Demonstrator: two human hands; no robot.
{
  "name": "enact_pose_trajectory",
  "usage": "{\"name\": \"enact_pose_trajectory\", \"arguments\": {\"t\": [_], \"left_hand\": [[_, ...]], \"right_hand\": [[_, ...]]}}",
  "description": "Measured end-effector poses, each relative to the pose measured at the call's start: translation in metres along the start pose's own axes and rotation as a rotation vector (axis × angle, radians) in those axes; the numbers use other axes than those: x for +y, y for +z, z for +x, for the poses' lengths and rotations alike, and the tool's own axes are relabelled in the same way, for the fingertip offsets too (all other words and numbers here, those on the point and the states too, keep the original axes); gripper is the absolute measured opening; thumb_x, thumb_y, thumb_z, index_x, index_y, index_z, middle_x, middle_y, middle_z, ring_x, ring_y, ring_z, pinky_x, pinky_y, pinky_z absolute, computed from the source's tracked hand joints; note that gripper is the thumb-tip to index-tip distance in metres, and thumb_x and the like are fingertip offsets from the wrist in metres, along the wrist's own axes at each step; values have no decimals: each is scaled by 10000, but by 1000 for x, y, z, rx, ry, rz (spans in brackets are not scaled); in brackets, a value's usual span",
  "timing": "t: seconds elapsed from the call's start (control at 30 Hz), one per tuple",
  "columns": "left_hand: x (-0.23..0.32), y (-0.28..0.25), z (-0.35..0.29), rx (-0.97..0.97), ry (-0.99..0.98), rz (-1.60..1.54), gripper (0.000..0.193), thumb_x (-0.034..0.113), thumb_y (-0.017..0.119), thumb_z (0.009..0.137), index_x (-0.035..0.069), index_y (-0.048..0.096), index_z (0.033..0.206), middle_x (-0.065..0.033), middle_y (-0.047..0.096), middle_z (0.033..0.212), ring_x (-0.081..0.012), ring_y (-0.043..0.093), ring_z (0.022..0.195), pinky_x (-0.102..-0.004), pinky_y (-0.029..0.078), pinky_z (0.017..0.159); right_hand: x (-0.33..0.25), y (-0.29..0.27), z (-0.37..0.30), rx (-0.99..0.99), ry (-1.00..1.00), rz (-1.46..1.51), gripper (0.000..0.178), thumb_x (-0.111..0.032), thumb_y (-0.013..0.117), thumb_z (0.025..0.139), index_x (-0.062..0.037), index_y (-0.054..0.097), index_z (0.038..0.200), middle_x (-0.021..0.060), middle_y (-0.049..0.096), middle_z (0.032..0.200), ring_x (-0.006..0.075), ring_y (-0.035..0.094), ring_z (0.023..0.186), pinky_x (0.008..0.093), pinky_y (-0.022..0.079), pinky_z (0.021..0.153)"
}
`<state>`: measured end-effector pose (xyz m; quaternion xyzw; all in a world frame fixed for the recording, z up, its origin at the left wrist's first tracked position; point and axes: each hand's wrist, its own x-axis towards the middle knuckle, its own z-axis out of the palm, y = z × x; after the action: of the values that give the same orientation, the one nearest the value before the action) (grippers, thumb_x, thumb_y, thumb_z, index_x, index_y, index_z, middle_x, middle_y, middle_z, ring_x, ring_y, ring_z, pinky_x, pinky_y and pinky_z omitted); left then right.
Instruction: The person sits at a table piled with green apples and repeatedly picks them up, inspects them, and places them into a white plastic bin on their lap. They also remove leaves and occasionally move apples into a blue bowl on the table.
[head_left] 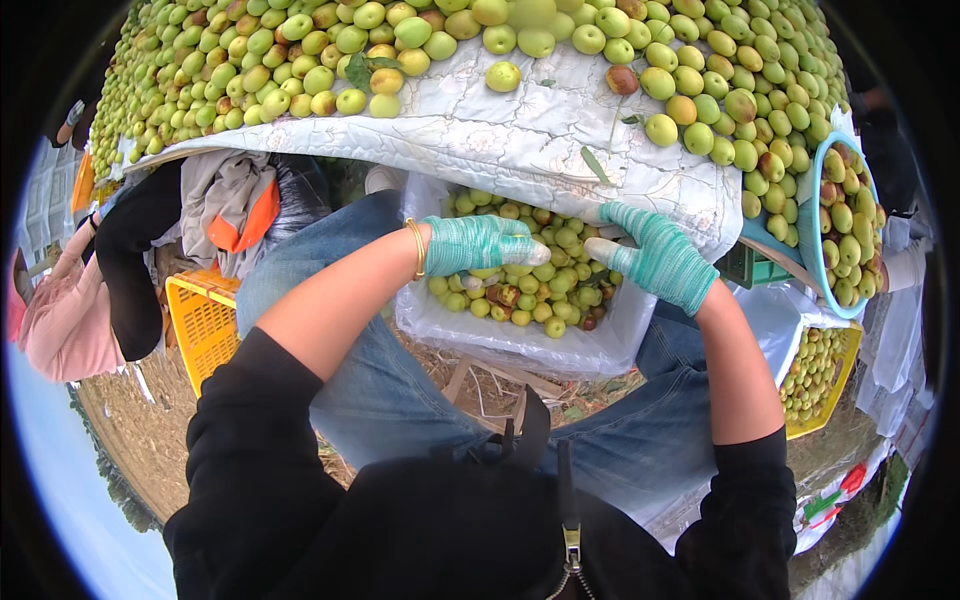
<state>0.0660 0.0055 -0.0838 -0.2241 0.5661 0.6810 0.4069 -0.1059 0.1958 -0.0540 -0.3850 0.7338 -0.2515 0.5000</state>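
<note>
My left hand point(480, 245), in a green knitted glove with pale fingertips, hangs over the crate's left half. Its fingers are curled, and a green jujube point(485, 272) shows partly at them; the palm side is hidden. My right hand point(655, 252), in a matching glove, is over the crate's right edge. Thumb and fingers are spread apart with nothing visible between them, and its upper fingers are at the edge of the quilted cloth point(520, 125). Between my knees is a crate lined with clear plastic point(520, 350), holding many green and reddish-brown jujubes point(545, 300).
Heaped jujubes point(290, 60) cover much of the cloth ahead. To the right are a blue-rimmed basket point(812, 235) and a yellow crate point(835, 400), both holding jujubes. At left are an orange-yellow crate point(200, 325), piled clothing point(235, 205) and another person in pink point(75, 310).
</note>
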Motion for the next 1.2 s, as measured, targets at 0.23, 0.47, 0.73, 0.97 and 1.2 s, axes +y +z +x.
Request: {"name": "enact_pose_trajectory", "arguments": {"t": [0.23,0.47,0.73,0.97,1.2], "left_hand": [[-14,22,-31,308,51,-384,568,571,605,828,132,528,1181,-17,581,952,-76,533,651,-154,400,440],[-101,-23,-226,1083,930,-539,437,505,579,884,89,536,1013,-85,576,990,-102,530,671,-203,447,463],[-371,-51,-474,1933,-1142,1039,521,529,648,817,55,584,1026,-184,591,936,-328,558,773,-427,471,694],[-307,-25,-395,2043,201,-519,453,523,613,857,83,585,957,-26,548,808,-148,544,713,-274,487,681],[-76,67,-218,275,753,-1404,490,496,529,903,15,590,824,-170,493,1086,-322,487,995,-406,508,848]], "right_hand": [[-2,12,-11,24,-37,-12,423,-306,664,865,-33,607,1183,157,653,1113,246,621,1050,351,488,909],[5,17,-25,19,-43,-131,397,-284,646,884,-34,601,1189,157,653,1105,234,624,1047,345,495,903],[59,110,-5,-72,-108,-559,448,-301,626,860,-91,555,1249,144,608,1155,339,578,1049,409,459,913],[75,216,27,-231,-244,-1192,461,-298,591,869,-317,514,1323,64,441,1417,278,384,1322,650,170,1062],[95,205,19,-57,-10,-1155,379,-254,495,923,-285,533,1299,35,389,1467,286,394,1323,681,150,1065]]}}
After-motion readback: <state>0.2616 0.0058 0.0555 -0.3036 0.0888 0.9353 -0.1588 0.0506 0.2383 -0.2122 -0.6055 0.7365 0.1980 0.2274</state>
